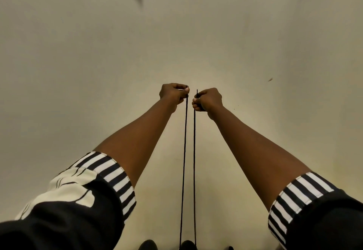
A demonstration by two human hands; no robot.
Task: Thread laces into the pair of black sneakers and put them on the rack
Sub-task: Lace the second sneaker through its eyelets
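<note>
Plain beige wall [196,33] fills the background. Black lace [184,151] runs as two taut strands down to a dark shape at the bottom edge, likely a black sneaker [187,245], mostly cut off. Left hand [173,94] pinches one end, right hand [208,99] the other, fingers clamped on lace, arms extended. Step looks like evening the ends after an eyelet pass. Next: lower, feed next eyelets. Rack not visible.
</note>
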